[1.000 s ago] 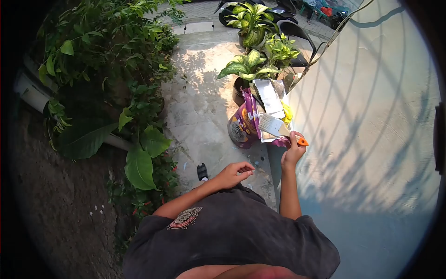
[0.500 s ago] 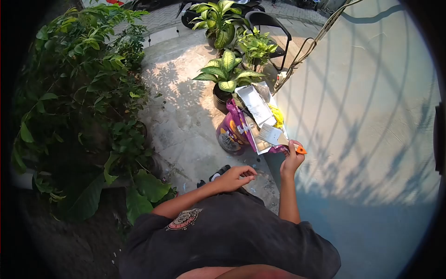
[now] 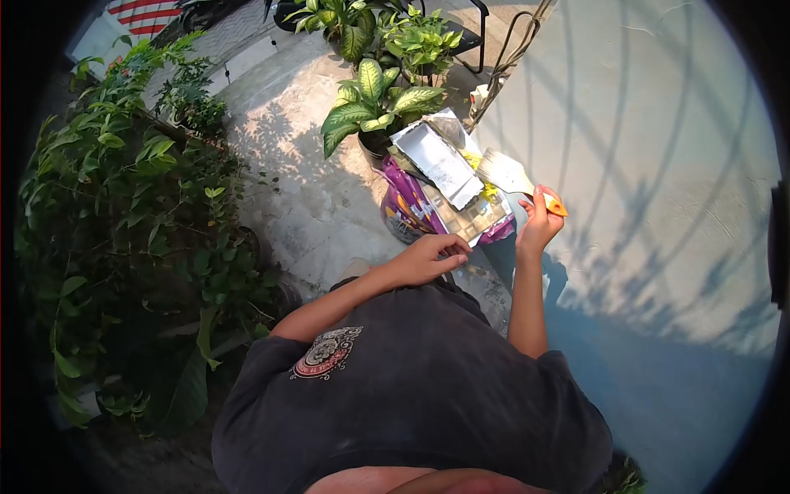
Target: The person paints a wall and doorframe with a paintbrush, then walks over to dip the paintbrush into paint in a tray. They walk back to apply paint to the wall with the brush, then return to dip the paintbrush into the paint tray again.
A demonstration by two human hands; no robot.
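My right hand (image 3: 537, 228) grips a wide paintbrush (image 3: 504, 173) by its orange-tipped handle, bristles pointing up and left. The brush is held beside the painted wall (image 3: 634, 156), over the right side of a white tray (image 3: 447, 163). This tray lies tilted on a pile of flat boards (image 3: 469, 218), on top of a purple bag (image 3: 408, 194). Something yellow (image 3: 490, 191) shows beside the tray. My left hand (image 3: 434, 257) is in front of my body, fingers loosely bent and apart, holding nothing. It is close to the pile's near edge; contact cannot be made out.
Potted plants (image 3: 374, 99) with variegated leaves stand beyond the pile, near a black chair (image 3: 471, 37). Dense green shrubs (image 3: 107, 222) line the left side. Concrete ground (image 3: 284, 177) runs between. A bundle of twisted cables (image 3: 514, 51) hangs along the wall's far edge.
My right hand has raised the paintbrush away from the pile and closer to the wall. My left hand has moved forward and right, nearer the pile. The view has shifted forward.
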